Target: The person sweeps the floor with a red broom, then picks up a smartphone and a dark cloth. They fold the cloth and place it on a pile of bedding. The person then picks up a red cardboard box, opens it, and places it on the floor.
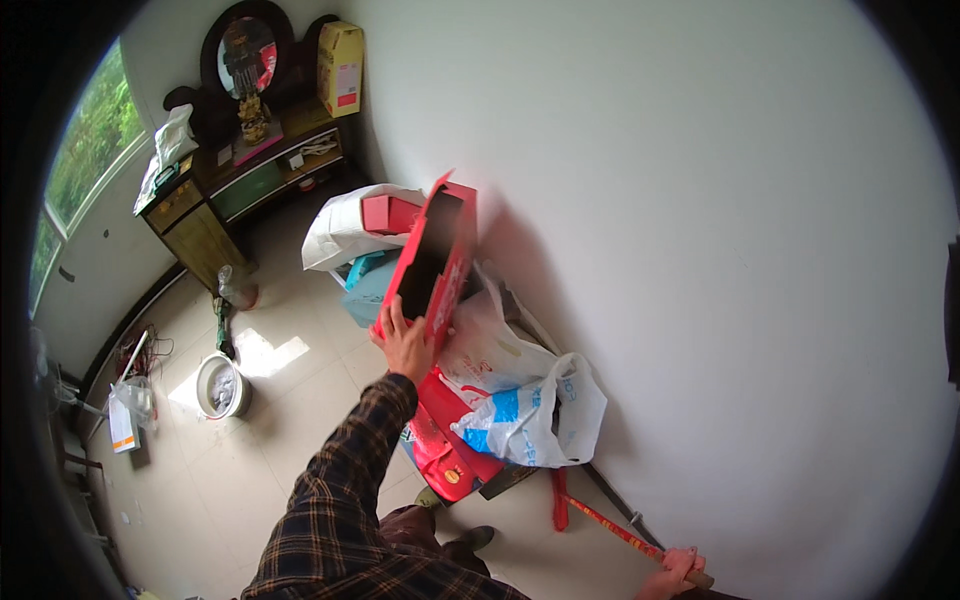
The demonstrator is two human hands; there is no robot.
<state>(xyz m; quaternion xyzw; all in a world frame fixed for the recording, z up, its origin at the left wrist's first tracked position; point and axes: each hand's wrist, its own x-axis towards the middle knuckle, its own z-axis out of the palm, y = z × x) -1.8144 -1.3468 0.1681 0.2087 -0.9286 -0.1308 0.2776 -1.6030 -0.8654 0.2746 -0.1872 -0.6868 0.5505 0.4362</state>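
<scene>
A tall red cardboard box (450, 281), its dark inside showing, stands tilted on a pile by the wall with my left hand (405, 341) gripping its lower edge. At the lower right, my right hand (679, 566) is closed round the handle of a broom (604, 521), whose red head rests on the floor. Between the hands lie a white and blue plastic bag (525, 427), a whitish plastic bag (495, 345) and a red bag (442, 450). Behind the red box are a white sack (337, 225) with a smaller red box (386, 215) and a blue-grey container (371, 289).
A white bucket (241, 390) and a green power tool (223, 326) are on the tiled floor at left. Farther back stands a wooden dresser (176, 240) with an oval mirror (262, 67) and a yellow box (341, 67). The white wall (712, 225) bounds the right side.
</scene>
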